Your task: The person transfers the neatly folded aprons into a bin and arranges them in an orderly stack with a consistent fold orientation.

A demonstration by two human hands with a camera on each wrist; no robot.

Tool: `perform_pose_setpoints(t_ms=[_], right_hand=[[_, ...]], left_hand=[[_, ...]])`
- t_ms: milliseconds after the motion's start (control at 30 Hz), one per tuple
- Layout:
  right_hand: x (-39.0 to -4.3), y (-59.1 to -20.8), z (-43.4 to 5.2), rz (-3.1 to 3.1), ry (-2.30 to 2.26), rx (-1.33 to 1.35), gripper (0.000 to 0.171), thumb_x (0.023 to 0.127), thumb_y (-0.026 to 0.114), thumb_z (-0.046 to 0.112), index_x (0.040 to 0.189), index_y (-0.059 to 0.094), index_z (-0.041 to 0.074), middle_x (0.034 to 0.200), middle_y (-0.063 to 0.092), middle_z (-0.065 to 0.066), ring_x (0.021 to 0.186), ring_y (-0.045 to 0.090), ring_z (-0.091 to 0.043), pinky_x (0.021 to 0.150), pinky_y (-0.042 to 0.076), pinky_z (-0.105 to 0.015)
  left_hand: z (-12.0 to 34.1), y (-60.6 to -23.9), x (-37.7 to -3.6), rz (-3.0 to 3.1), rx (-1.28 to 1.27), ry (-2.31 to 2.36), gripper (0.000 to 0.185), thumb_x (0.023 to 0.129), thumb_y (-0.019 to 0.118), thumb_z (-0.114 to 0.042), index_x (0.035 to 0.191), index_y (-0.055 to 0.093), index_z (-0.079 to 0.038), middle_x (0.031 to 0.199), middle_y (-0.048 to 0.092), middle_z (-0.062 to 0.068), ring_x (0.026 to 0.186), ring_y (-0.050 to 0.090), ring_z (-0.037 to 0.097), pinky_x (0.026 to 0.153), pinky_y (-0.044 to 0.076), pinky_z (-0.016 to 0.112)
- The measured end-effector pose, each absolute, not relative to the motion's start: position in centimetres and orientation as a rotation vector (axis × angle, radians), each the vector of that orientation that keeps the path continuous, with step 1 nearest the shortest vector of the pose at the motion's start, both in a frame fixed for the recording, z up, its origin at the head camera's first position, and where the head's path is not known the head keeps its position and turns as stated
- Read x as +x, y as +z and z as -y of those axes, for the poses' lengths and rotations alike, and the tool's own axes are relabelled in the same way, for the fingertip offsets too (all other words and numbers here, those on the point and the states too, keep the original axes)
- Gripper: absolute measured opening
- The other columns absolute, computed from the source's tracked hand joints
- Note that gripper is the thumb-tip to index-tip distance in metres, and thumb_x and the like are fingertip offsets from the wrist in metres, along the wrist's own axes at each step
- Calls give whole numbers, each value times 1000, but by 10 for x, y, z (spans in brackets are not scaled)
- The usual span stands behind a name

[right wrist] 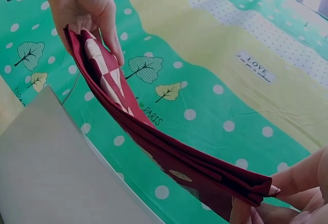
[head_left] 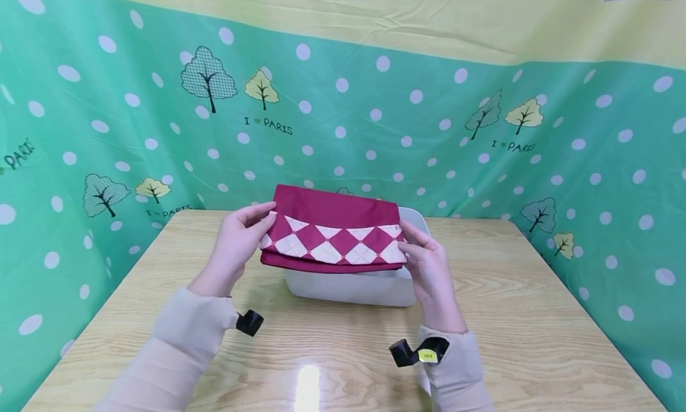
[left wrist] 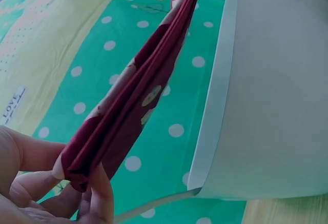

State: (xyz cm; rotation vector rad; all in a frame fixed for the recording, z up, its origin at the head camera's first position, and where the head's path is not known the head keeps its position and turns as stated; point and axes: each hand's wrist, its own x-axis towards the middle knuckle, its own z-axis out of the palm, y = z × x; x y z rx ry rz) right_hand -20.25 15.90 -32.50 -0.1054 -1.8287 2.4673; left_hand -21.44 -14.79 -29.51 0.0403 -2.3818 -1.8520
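Observation:
A folded maroon cloth (head_left: 334, 206) with a band of white diamonds is held up in the air, stretched flat between both hands. My left hand (head_left: 236, 239) pinches its left end, thumb in front. At the opposite end, my right hand (head_left: 430, 266) grips the cloth between thumb and fingers. Several stacked layers show along the edge of the cloth (left wrist: 123, 93) in the left wrist view. Pale printed patches mark its underside. Below and behind it stands a white plastic bin (head_left: 354, 288), whose inside is mostly hidden by the cloth.
The bin rests on a light wood-grain table (head_left: 509, 317). A green and yellow curtain (head_left: 343, 120) with dots and printed trees hangs at the back and both sides. Black camera mounts (head_left: 249, 322) sit on the wrists.

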Motion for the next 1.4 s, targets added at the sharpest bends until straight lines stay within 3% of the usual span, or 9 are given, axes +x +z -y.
perform_pose_setpoints(t_ms=[233,533,767,933,1233,1400], right_hand=[[-205,-328,-164,1858,2439,-50,53,97,45,-8,149,39,-1,154,42,-15,113,59,-4,88,52,-16],[-205,-326,-170,1884,2362,-67,53,96,45,-11,148,38,-4,153,40,-20,110,59,-1,90,50,-12],[-205,-328,-173,1884,2298,-143,50,96,47,-10,145,42,-5,150,44,-21,132,51,-19,91,48,-11],[-206,-329,-176,1887,2271,-158,49,95,47,-10,144,43,-6,150,44,-21,137,46,-25,99,46,-15],[-207,-331,-180,1937,2218,-171,49,96,46,-10,144,44,-5,151,44,-19,133,47,-21,91,45,-10],[-207,-331,-183,2079,2100,-251,48,97,50,-6,144,47,0,150,47,-15,110,51,-11,90,42,-12]], left_hand=[[141,-298,-221,2398,18,-1845,43,101,53,-8,144,51,-7,140,55,20,124,55,26,80,48,6],[132,-301,-230,2386,28,-1826,41,100,55,-8,141,54,-6,140,58,18,128,55,26,90,51,13],[124,-306,-236,2396,47,-1803,39,99,57,-7,138,58,-6,137,60,18,127,57,26,103,50,30],[119,-309,-239,2396,46,-1789,38,98,58,-7,137,59,-6,135,61,18,124,58,26,101,50,28],[112,-312,-242,2391,54,-1789,37,98,59,-7,135,61,-6,134,62,17,124,59,26,106,48,37],[116,-315,-241,2457,60,-1722,40,97,61,-9,137,59,-5,136,62,16,124,60,28,104,50,39]])
